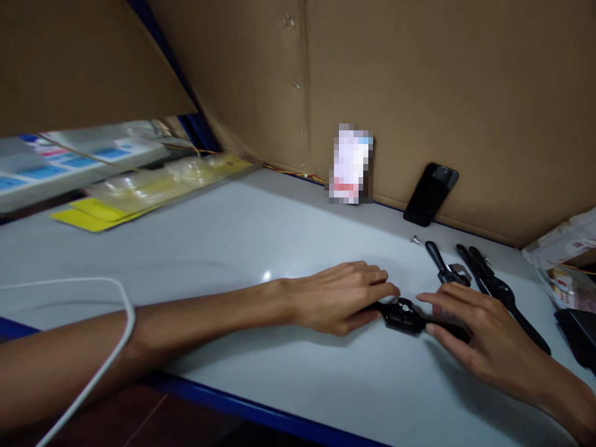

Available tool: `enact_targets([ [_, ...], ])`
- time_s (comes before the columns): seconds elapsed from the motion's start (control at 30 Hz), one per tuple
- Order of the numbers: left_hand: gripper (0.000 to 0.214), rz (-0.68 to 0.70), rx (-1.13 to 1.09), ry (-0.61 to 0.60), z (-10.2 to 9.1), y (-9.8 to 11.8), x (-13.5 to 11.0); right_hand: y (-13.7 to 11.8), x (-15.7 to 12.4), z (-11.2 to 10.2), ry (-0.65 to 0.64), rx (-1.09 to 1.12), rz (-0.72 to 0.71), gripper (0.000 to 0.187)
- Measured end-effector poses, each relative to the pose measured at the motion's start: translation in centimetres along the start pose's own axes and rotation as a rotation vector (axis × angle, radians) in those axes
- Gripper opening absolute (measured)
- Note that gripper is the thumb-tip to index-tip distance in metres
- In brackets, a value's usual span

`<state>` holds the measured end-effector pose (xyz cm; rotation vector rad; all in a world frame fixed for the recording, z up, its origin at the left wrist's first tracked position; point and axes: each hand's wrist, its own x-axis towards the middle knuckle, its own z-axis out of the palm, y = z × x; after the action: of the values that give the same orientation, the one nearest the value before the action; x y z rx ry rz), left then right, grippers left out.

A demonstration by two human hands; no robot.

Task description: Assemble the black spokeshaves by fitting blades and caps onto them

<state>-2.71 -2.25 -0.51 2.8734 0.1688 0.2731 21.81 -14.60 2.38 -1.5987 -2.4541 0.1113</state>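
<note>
While both hands lie low on the white tabletop [279, 248], the head view shows a black watch [403, 315] flat on the surface between them, near the front right of the work area. My left hand [342, 298] is palm down with its fingers [388, 288] stretched onto the watch's left strap end. The strap is mostly hidden there, so I cannot tell whether it is pinched or merely touched. My right hand [475, 329] has thumb and forefinger closed on the opposite strap, with the other fingers spread loosely above it.

I judge the main risk to be the smooth tabletop. An uneven pull from one side could slide or twist the watch out of that light hold. My right wrist is also close to the parts behind it and could sweep them aside. The small metal part [414, 239] would be easy to knock away and lose.

By my count there are:
- two hands
- one watch in hand
- one loose strap with a metal clasp [446, 268]
- one second black watch [500, 288] just beside that strap
- one phone [431, 194] leaning on the cardboard wall [465, 93]
- one white cable [121, 298] over my left forearm
</note>
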Motion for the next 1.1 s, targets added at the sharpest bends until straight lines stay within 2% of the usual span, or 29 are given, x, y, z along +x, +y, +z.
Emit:
enact_targets([
  [0.07,0.034,0.005,0.013,-0.002,0.0,-0.1,0.0,0.0,-0.2,-0.1,-0.044,-0.06,-0.019,0.037],
  [0.17,0.035,0.002,0.012,-0.006,0.1,-0.2,0.0,0.0,0.0,0.4,-0.093,-0.089,-0.014,0.041],
  [0.37,0.033,0.006,0.0,-0.009,0.2,-0.3,-0.1,0.4,0.3,1.4,-0.131,-0.03,0.003,0.037],
  [0.63,0.033,0.021,0.004,-0.017,0.1,-0.2,-0.1,0.1,0.0,1.2,-0.136,0.02,-0.009,0.028],
  [0.8,0.024,0.015,0.026,-0.018,0.1,0.1,0.0,0.1,-0.1,1.2,-0.133,0.041,-0.007,0.028],
  [0.97,0.006,0.044,0.165,-0.038,-0.3,0.5,0.0,0.0,-0.1,1.1,-0.153,0.04,0.012,0.028],
  [1.1,0.005,0.078,0.254,-0.063,-0.6,0.7,0.2,-0.3,-0.2,1.1,-0.121,0.03,0.015,0.031],
])
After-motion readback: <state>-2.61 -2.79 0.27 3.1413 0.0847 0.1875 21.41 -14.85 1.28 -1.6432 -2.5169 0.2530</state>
